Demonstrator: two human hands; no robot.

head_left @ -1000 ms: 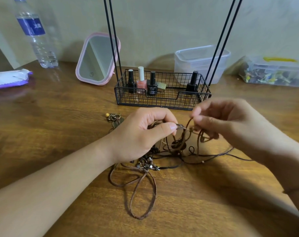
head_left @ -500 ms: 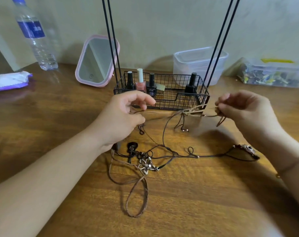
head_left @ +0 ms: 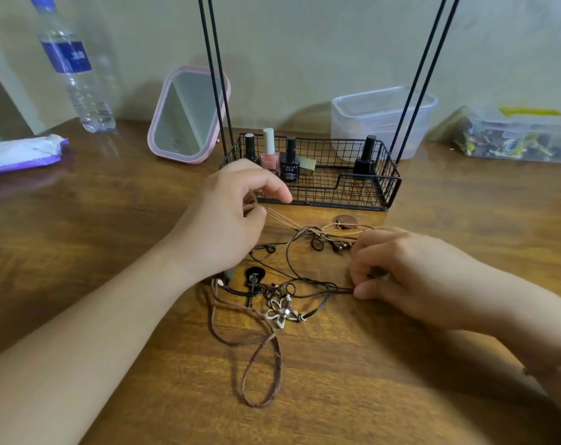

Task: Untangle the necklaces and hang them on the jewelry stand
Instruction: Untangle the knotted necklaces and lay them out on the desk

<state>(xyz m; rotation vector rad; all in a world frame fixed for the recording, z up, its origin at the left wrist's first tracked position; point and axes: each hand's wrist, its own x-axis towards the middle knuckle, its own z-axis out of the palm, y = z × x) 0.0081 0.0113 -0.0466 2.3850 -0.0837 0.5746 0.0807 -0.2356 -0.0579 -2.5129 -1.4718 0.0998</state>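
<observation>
A tangle of cord necklaces [head_left: 274, 293] lies on the wooden table [head_left: 112, 226], with a black guitar pendant [head_left: 255, 279], a silver flower pendant [head_left: 280, 311] and a brown cord loop [head_left: 261, 370]. My left hand [head_left: 228, 220] pinches tan cords [head_left: 285, 221] pulled taut toward a knot near a round brown pendant [head_left: 345, 220]. My right hand [head_left: 401, 271] rests on the table, fingertips closed on a dark cord [head_left: 321, 289]. The jewelry stand's black wire basket [head_left: 385, 184] and rods [head_left: 216, 75] stand behind; its top is out of view.
Nail polish bottles [head_left: 269, 152] stand in the basket. A pink mirror [head_left: 187, 115], a water bottle [head_left: 73, 69] and a tissue pack [head_left: 19, 152] are at the back left. A clear tub [head_left: 382, 120] and a filled plastic box [head_left: 516, 136] sit at the back right.
My right hand has dropped from beside the basket to the table and closed on a dark cord. My left hand keeps the tan cords pulled left. The round pendant now lies on the table.
</observation>
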